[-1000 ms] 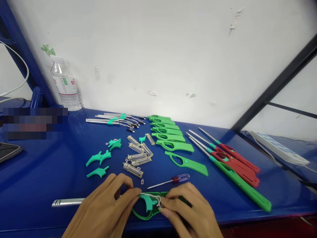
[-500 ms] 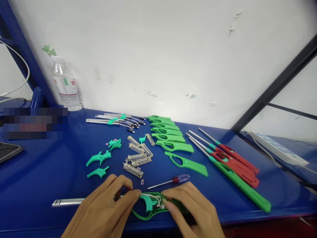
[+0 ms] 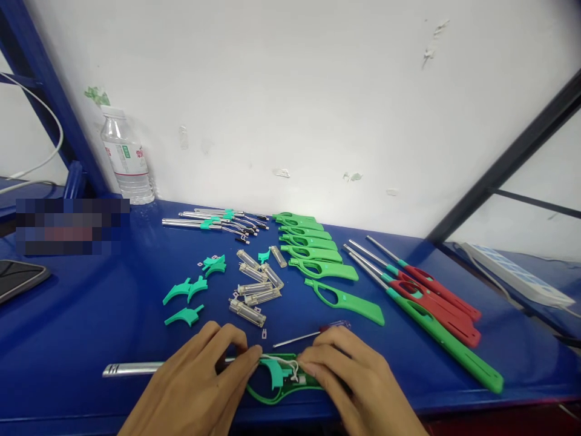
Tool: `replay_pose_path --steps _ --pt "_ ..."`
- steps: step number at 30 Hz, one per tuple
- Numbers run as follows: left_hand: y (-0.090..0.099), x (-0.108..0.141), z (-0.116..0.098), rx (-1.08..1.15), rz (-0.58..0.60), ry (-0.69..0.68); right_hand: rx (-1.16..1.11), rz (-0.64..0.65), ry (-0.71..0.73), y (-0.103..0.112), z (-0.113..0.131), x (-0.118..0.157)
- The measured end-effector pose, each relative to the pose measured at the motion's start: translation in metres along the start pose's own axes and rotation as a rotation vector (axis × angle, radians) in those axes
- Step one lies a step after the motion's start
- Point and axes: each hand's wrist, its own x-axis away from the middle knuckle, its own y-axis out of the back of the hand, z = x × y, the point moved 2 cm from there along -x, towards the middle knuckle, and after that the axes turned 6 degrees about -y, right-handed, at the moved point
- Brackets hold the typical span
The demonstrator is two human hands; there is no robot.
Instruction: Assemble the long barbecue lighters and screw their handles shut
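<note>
Green lighter half-shell (image 3: 267,400): lies open side up at the near edge of the blue table (image 3: 91,315), between the two hands, its looped guard towards the left hand
Left hand (image 3: 195,375): closed on the front end of the half-shell, thumb and index finger pinched together by the white wires (image 3: 284,361)
Right hand (image 3: 358,381): fingers closed over the handle end of the half-shell, thumb and index fingertip close to the bend of the wires; the far part of the handle is hidden under the hand
Teal trigger (image 3: 275,374): seated in the half-shell, beside the guard opening
Silver tube (image 3: 131,369): sticks out on the left, passing out of sight behind the left hand
Screwdriver (image 3: 297,339): just beyond the right hand, which partly hides its handle
Clear fuel tanks (image 3: 247,312): loosely grouped beyond the hands, some touching, small pale clips (image 3: 264,333) around them
Loose teal triggers (image 3: 181,316): mostly left of the tanks, one among them
Tube assemblies (image 3: 186,223): laid side by side near the wall, wires pointing right
Spare green shells (image 3: 347,301): in a slanting row right of the tanks
Red lighters (image 3: 436,303): right of that row, tubes pointing away, beside a green lighter (image 3: 447,339)
Water bottle (image 3: 129,160): upright at the back left, by the wall
Power strip (image 3: 517,275): at the far right, beyond the black frame bar
</note>
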Motion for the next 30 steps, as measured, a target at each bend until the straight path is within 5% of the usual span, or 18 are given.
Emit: replay_pose_path --steps 22,30 --pt "-0.0027 -0.0022 -0.0031 -0.054 -0.05 -0.033 -0.06 0.125 -0.105 0.005 -0.0037 -0.0012" --pt "0.0055 -0.0046 0.0011 0.018 0.087 -0.074 -0.074 0.051 -0.072 -0.0007 -0.0053 -0.0047"
